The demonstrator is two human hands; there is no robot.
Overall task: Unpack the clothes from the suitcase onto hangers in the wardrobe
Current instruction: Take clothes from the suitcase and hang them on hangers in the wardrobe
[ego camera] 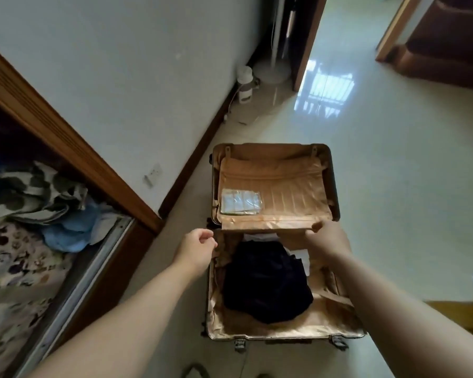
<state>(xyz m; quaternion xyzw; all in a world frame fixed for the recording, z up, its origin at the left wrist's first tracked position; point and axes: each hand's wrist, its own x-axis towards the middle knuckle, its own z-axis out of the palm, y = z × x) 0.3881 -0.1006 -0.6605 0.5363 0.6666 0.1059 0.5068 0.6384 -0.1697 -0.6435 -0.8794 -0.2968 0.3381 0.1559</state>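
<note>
Now, at the near end: the suitcase (284, 335) lies open flat on the pale floor (393, 186), its latched wall towards the person and its long axis running straight away from them.
Near half: a dark garment (268, 282) sits heaped in the gold lining, a rumpled mound with no clear long axis. White clothes (302, 256) peek out at its far right edge.
Left hand (200, 246): it hovers over the left rim, fingers loosely curled and holding nothing I can see, just beside the garment's far left corner.
Right hand (328, 238): thumb and fingers pinch the near edge of the divider flap (271, 186), which lies over the far half.
Relation that matters: the garment lies below both hands and back towards the person, between the two forearms. Both hands are about equally near. The left is free, so I judge it the one to drop onto the cloth, while the right must first let go of the flap.
Far half: a clear packet (241, 201) rests on the flap.
Wardrobe (66, 143): it stands open on the person's left, well apart from the garment, with piled fabrics (38, 200) inside. I can make out no hanger.
</note>
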